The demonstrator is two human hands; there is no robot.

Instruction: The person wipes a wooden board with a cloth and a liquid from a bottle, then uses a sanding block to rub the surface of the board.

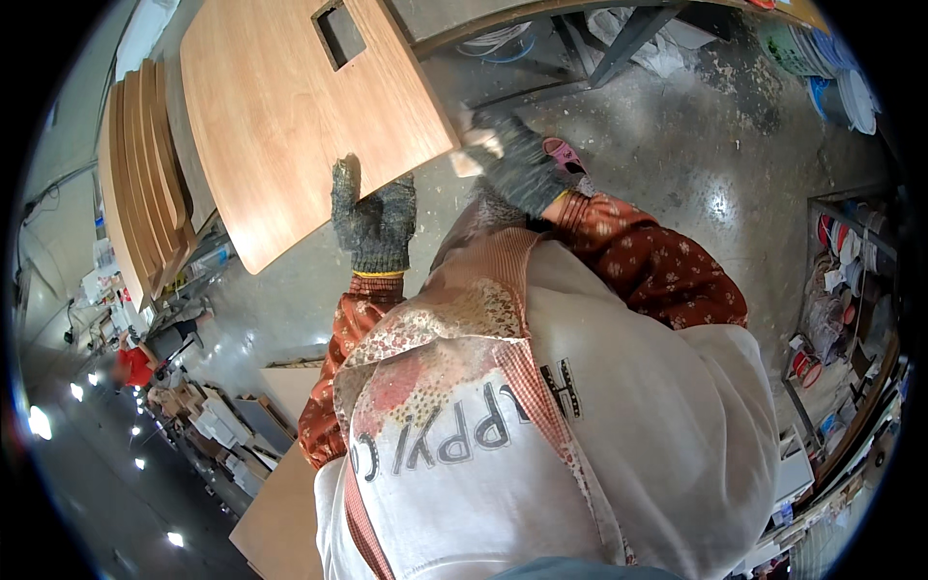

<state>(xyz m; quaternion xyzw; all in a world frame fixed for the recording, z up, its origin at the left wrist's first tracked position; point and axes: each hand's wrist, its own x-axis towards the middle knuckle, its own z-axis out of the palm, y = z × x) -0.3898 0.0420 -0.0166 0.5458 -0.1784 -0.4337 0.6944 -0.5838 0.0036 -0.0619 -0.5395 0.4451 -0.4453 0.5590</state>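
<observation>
A light wood panel [280,126] with rounded corners and a rectangular cut-out slants across the upper left. My left hand [375,222], in a dark grey knit glove, grips the panel's near edge, thumb on the top face and fingers underneath out of sight. At the panel's right corner is my right hand [522,166], in a matching glove and smeared by motion. Its fingers are closed on a small pale beige pad [474,157], close beside the panel's edge. Blur hides what kind of pad it is and whether it touches the wood.
Several curved wooden panels [145,184] stand stacked at the left. A dark metal table frame [619,53] rises beyond the panel. Shelves with spools and bundles [841,261] line the right side. Plastic baskets [841,92] sit at the far right, and boards [280,512] lie lower left.
</observation>
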